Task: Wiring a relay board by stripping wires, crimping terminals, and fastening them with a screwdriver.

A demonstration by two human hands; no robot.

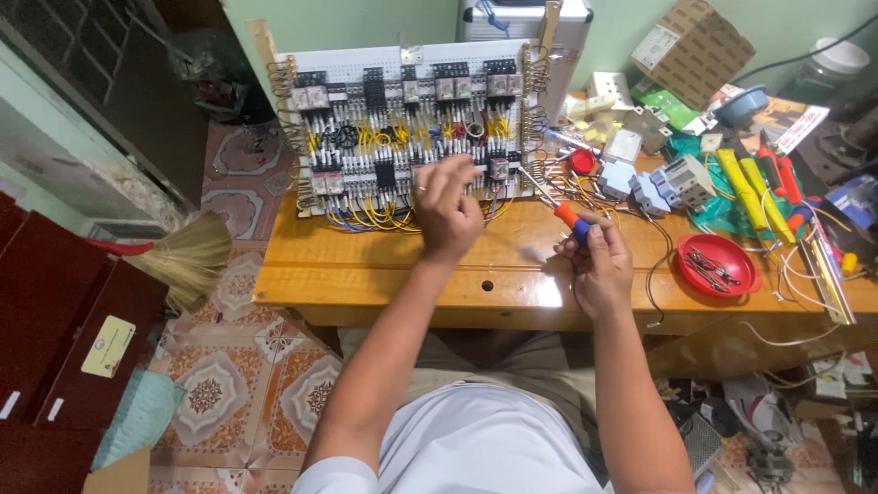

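A white perforated panel [402, 64] stands tilted on the wooden table [366, 274], packed with relays, terminal blocks and yellow, blue and red wires. My left hand [445, 206] reaches to its lower middle, fingertips touching the terminals and wires there; a ring shows on one finger. My right hand [596, 265] hovers to the right over the table and grips a screwdriver [562, 210] with an orange and blue handle. Its shaft points up and left toward the panel's lower right corner.
A red dish [695, 274] with small pliers sits right of my right hand. Grey breakers [681, 183], yellow-handled and red-handled tools [754, 187], loose wires and a cardboard box [695, 46] crowd the right side. A straw broom [187, 252] and dark red cabinet [55, 320] stand left.
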